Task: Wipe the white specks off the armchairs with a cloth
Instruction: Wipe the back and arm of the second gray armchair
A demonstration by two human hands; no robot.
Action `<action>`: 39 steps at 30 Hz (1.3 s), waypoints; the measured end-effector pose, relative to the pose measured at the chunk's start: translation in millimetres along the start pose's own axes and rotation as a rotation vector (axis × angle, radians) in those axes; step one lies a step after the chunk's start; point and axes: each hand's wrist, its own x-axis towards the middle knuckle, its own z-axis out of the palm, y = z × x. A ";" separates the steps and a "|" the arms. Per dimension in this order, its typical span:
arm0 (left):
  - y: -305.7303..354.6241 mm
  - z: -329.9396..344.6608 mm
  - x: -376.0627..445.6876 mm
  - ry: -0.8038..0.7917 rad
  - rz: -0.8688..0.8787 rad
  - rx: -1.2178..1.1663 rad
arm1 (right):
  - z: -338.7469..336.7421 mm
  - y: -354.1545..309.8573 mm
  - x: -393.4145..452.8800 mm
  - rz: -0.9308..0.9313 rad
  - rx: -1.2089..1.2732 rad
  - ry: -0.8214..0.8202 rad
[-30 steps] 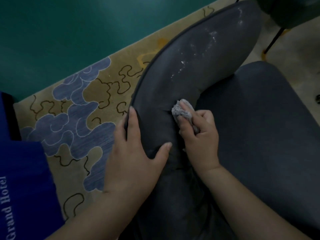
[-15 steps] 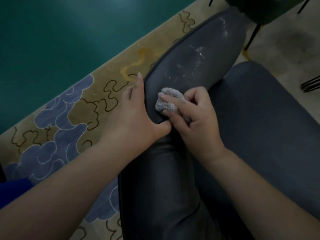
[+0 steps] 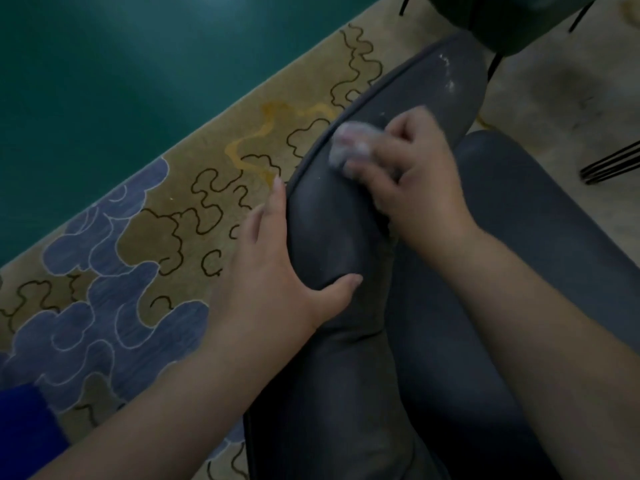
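Observation:
A dark grey armchair (image 3: 540, 237) fills the right half of the view, its padded armrest (image 3: 332, 230) running from bottom centre up to the right. White specks (image 3: 448, 79) dot the far end of the armrest. My right hand (image 3: 415, 181) grips a bunched pale grey cloth (image 3: 346, 147) and presses it on the armrest top, blurred by motion. My left hand (image 3: 273, 271) rests flat against the armrest's outer side, fingers straight and thumb spread over the top.
A patterned carpet (image 3: 138, 265) in tan and blue lies left of the chair, with teal floor (image 3: 138, 81) beyond. Another dark chair (image 3: 502, 19) on thin black legs stands at the top right. More black legs (image 3: 609, 166) show at the right edge.
My right hand has slid the cloth farther up the armrest toward the specks. Fewer specks show near the cloth. My left hand stays braced on the armrest side.

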 end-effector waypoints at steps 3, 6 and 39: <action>0.0 -1.1 -0.9 -0.004 0.006 -0.027 | 5.6 -1.8 8.6 0.156 0.064 0.029; -0.3 -1.7 -2.4 -0.032 0.016 -0.070 | 8.9 -24.2 -25.8 -0.096 0.090 -0.129; 20.1 -1.6 67.8 -0.081 0.149 0.144 | 19.8 13.6 -33.2 0.031 0.120 0.263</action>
